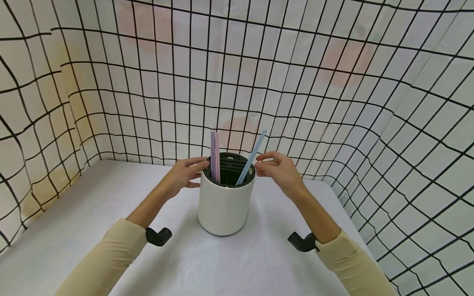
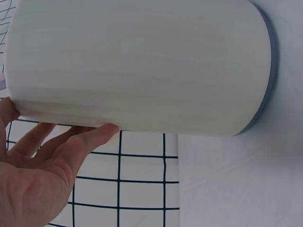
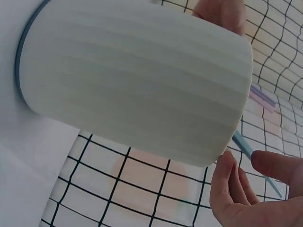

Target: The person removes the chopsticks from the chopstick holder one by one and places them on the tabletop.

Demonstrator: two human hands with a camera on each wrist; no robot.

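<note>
A white round utensil holder (image 1: pixel 225 205) with a black slotted insert (image 1: pixel 231 158) stands upright on the table. Thin lilac and pink sticks (image 1: pixel 215 156) rise from its left side; light-blue sticks (image 1: pixel 252 157) lean right out of the other side. Whether they are straws or chopsticks I cannot tell. My left hand (image 1: pixel 184 174) touches the holder's left side near the rim, its fingers loosely spread in the left wrist view. At the right rim is my right hand (image 1: pixel 280 172), fingers slightly bent. Its fingertips meet the rim in the right wrist view, with the thumb apart beside the blue sticks.
A white cloth-covered table (image 1: pixel 222 267) lies under the holder. Black wire grid panels (image 1: pixel 177 82) rise behind the table and along both sides, with pale fabric beyond. Black curved wrist mounts (image 1: pixel 158 237) stick out from the inner sides of both forearms.
</note>
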